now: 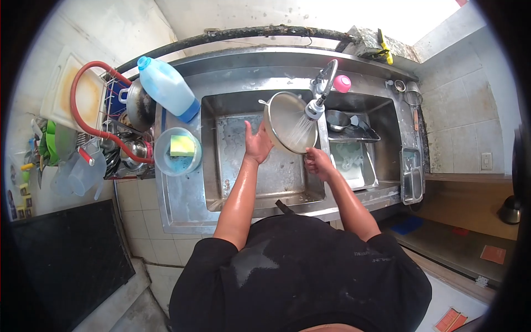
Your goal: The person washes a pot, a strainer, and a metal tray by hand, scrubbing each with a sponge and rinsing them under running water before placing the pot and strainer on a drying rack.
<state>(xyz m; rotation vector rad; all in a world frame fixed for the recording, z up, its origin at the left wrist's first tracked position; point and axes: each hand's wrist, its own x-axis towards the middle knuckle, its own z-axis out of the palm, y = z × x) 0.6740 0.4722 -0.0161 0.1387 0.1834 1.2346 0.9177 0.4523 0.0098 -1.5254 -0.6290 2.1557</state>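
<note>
Head view: strainer (286, 123) tilted under running faucet (322, 88) at sink's (282, 182) right edge; left hand (257, 145) spread flat against its side, right hand (318, 162) gripping its lower rim.

- Stainless sink unit (177, 213), two basins, drainboard on the left.
- At back left corner: blue-capped plastic bottle (166, 87), lying down.
- On drainboard: clear bowl (161, 157).
- Along right edge: metal tray (411, 176).

We see pale tiled walls (470, 110) around the steel worktop (177, 213), daylight glaring through the window (359, 14) above, and a black mat (66, 260) on the grey floor (133, 310).
</note>
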